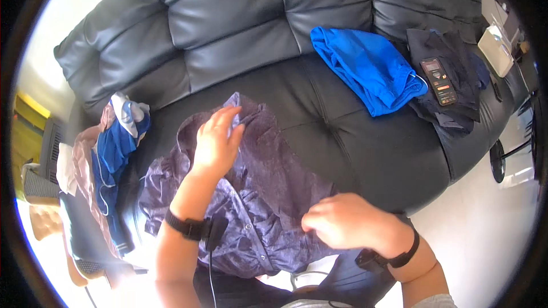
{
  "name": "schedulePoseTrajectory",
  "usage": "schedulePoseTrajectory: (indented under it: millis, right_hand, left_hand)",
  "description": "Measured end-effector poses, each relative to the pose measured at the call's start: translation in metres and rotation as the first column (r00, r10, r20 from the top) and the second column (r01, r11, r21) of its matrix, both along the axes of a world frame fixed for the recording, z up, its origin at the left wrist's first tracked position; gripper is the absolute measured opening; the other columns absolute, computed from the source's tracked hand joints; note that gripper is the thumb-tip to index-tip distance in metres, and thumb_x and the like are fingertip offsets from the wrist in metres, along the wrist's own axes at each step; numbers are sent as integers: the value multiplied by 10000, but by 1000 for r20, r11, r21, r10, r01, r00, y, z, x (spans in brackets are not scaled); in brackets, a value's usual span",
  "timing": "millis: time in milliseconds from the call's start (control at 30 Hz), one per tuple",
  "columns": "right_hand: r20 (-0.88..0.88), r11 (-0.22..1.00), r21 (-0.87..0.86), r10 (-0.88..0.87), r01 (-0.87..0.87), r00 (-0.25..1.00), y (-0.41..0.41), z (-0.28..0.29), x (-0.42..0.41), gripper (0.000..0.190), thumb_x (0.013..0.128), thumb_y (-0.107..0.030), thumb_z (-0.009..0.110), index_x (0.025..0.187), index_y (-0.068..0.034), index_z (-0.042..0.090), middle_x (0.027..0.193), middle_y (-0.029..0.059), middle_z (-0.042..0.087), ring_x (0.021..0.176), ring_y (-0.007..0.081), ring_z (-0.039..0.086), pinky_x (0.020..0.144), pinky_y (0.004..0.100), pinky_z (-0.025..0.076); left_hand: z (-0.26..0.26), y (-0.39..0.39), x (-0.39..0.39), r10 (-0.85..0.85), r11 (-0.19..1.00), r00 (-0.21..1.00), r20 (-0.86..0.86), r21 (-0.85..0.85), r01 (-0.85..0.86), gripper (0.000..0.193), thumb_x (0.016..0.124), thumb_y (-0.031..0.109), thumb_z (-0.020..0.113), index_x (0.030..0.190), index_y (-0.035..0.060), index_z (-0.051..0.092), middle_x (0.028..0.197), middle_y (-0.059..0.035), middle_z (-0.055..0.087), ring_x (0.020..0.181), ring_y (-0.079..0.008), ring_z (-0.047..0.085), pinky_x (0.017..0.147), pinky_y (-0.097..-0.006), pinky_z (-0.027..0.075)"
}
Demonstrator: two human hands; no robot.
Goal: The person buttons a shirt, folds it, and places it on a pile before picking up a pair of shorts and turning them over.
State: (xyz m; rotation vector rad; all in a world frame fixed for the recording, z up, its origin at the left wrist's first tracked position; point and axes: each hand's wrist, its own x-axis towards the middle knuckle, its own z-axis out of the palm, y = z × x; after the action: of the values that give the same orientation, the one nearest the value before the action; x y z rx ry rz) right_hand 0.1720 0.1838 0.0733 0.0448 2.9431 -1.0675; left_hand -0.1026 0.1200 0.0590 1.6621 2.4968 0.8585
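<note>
A dark purple button-front shirt [274,158] lies spread and wrinkled at the front of a black sofa, its lower part bunched near my lap. My left hand [216,143] rests on the cloth by the collar, with thumb and fingers apart. Lower down on the right, my right hand [342,220] has its fingertips closed on the shirt's side edge; the cloth under the palm is hidden. A few buttons show along the placket [248,226] between my forearms. Both wrists wear black straps with small devices.
The tufted black sofa [252,72] spans the view. Blue shorts [364,66] lie on its seat, beside dark folded clothes [464,107] with a lit smartphone [439,81] on top. Blue, pink and white garments [113,149] are heaped at the left end. A white cable [211,273] hangs from my left wrist.
</note>
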Motion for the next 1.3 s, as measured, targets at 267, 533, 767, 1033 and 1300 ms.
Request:
schedulePoseTrajectory:
  millis: [267, 533, 767, 1033, 1300]
  right_hand:
    - [-287, 953, 232, -126, 196, 950, 17, -19, -28, 415, 836, -174, 606, 1235, -68, 557, 1288, 121, 541, 1236, 297, 455, 1054, 427, 344]
    - [-263, 921, 356, -64, 159, 963, 10, -34, -68, 495, 905, -301, 528, 1326, -47, 468, 1399, 148, 433, 1316, 312, 366, 1086, 472, 278]
    - [3, 794, 603, -101, 78, 995, 11, -64, -134, 604, 921, -476, 446, 1450, -216, 311, 1532, 143, 181, 1394, 417, 143, 1100, 592, 152]
    - [17, 770, 627, -166, 119, 986, 29, -67, -156, 598, 935, -492, 404, 1464, -253, 261, 1539, 130, 165, 1402, 407, 124, 1099, 612, 126]
    - [259, 806, 591, -235, 38, 937, 41, -37, -177, 626, 933, -525, 389, 1478, -268, 218, 1559, 102, 98, 1426, 355, 72, 1141, 519, 98]
  left_hand:
    - [1, -105, 112, -522, 853, 838, -159, -86, 514, 269, 757, 164, 687, 1016, 104, 647, 1090, -79, 629, 1058, -255, 583, 954, -439, 399]
    - [-22, -106, 121, -408, 912, 893, -190, -110, 394, 490, 806, 328, 639, 1247, 133, 549, 1318, -96, 497, 1275, -257, 419, 1076, -489, 279]
    - [-46, -129, 127, -480, 859, 862, -161, -283, 426, 580, 870, 538, 485, 1386, 281, 432, 1496, -95, 301, 1376, -376, 243, 1104, -558, 182]
    - [-46, -134, 114, -442, 891, 878, -185, -202, 406, 573, 874, 529, 484, 1367, 239, 462, 1480, -85, 330, 1372, -346, 266, 1112, -548, 165]
    - [-7, -218, -11, 397, 906, 915, -70, 190, -379, 371, 740, 217, 696, 1075, 77, 619, 1197, -134, 570, 1124, -340, 523, 952, -471, 399]
